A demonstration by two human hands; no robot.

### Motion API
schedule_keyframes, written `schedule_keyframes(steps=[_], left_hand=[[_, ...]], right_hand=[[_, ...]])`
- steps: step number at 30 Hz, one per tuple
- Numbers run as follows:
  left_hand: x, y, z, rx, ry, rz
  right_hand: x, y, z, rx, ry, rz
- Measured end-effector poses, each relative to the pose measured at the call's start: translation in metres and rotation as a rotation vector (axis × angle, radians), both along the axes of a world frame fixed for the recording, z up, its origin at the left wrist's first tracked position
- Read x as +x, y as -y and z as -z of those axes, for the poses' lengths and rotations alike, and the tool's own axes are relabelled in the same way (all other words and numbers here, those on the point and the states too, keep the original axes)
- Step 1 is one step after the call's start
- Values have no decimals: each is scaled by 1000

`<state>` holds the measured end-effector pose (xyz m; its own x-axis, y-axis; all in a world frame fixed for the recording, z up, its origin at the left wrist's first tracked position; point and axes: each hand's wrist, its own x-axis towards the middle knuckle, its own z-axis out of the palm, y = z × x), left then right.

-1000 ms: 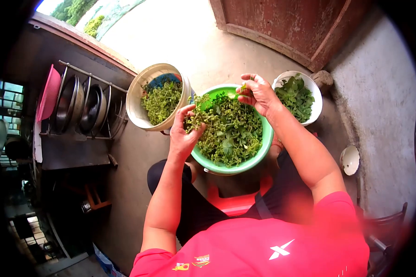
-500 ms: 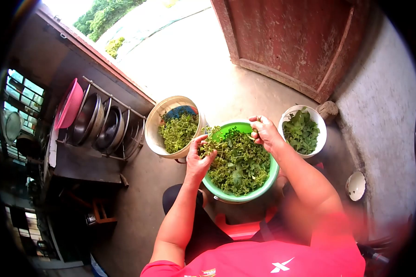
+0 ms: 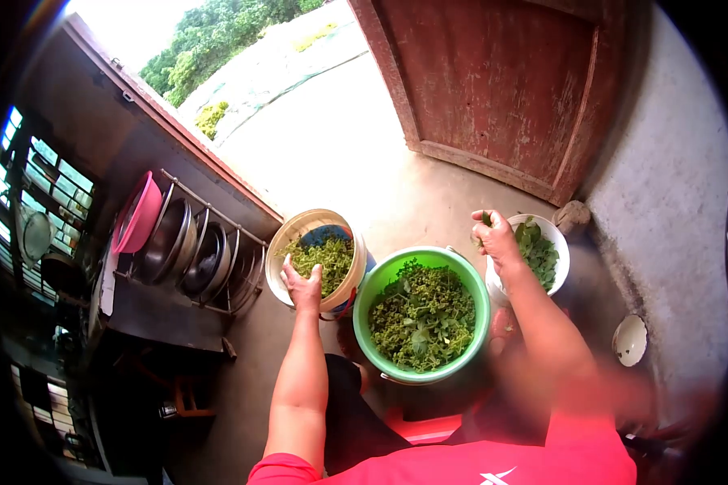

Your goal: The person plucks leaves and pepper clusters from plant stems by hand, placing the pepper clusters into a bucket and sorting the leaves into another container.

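Observation:
My left hand (image 3: 302, 286) reaches over the cream bucket (image 3: 277, 267) at the left, fingers spread at the green sprigs (image 3: 328, 257) inside it. Near the white bucket (image 3: 560, 239) at the right, my right hand (image 3: 496, 238) is closed with a bit of green leaf between its fingers. Dark green leaves (image 3: 535, 255) lie in that white bucket. Between the two stands the green basin (image 3: 484, 311), filled with budded sprigs and some leaves (image 3: 421, 315).
A rack (image 3: 218, 212) at the left holds metal pans and a pink basin (image 3: 140, 214). A wooden door (image 3: 493, 89) stands behind the buckets. At the right are a stone (image 3: 572, 216) and a small white bowl (image 3: 629, 339). A red stool shows below the basin.
My left hand has moved from above the green basin to the cream bucket, and the sprig it held is released. My right hand has moved right toward the white bucket. The view has shifted upward.

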<state>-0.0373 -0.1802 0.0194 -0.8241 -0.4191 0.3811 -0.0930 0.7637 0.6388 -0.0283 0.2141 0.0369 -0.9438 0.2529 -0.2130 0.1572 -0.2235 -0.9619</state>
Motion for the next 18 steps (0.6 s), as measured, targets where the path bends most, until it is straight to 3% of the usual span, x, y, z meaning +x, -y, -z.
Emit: schedule_keyframes(steps=[2, 3, 5, 6, 7, 9, 12, 14, 18], left_hand=[[1, 6, 16, -114, 219, -96], [3, 3, 16, -78, 341, -113], [4, -7, 21, -188, 223, 12], [7, -16, 19, -226, 82, 127], [8, -24, 17, -269, -50, 266], [25, -55, -6, -171, -34, 405], [46, -77, -7, -126, 68, 532], [54, -86, -8, -76, 265, 554], [53, -81, 28, -201, 531, 714]], right_hand=[[-5, -26, 3, 72, -14, 84], [-13, -45, 18, 262, -7, 121], [-28, -83, 56, 789, 28, 175], [-26, -87, 50, 944, 180, 206], [-23, -99, 53, 990, 260, 125], [-17, -107, 50, 1126, 492, 58], [-20, -130, 77, 1218, 561, -113], [-28, -139, 80, 1099, 696, -315], [-23, -120, 78, 1018, 402, -120]])
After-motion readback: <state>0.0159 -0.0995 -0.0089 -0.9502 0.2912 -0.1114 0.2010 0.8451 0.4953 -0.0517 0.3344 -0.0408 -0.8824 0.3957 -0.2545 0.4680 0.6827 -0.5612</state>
